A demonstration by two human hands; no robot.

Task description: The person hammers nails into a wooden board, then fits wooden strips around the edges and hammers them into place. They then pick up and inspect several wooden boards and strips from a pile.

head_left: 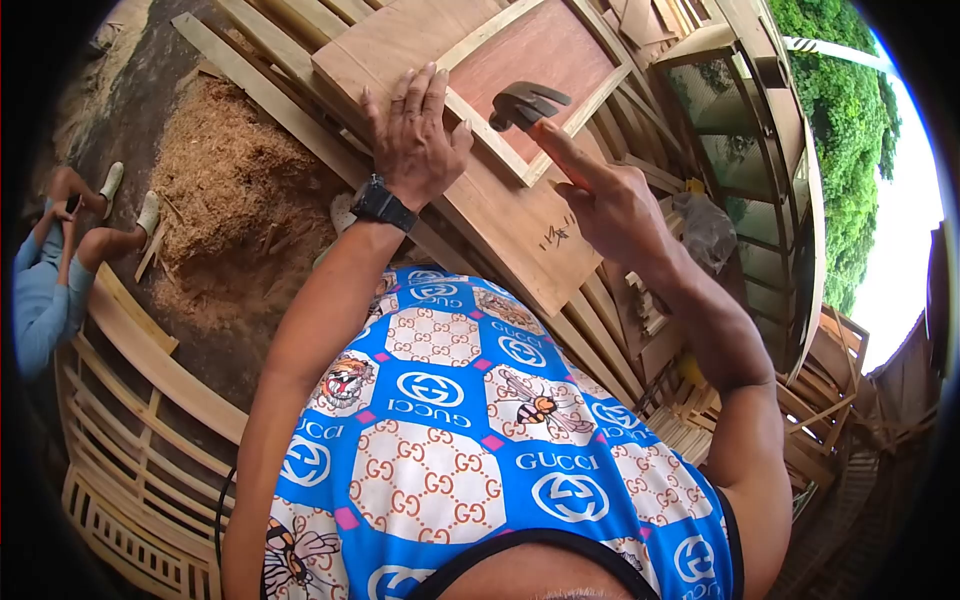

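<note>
Hammer work at reddish plywood door panel (520,215)
Left hand (415,140) flat, released, on panel; right hand (605,200) grasping dark steel claw hammer (525,103).

Hammer head (527,103): dark matt metal. Door panel (480,130): smooth unfinished wood (pale slats, reddish plywood). Sawdust heap (215,170): coarse, fibrous. Wristwatch (381,203): black, matt

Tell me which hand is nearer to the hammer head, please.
The right hand. It holds the hammer, so the hammer head sits just above its fingers. The left hand lies flat on the wooden panel, off to the head's left side.
</note>
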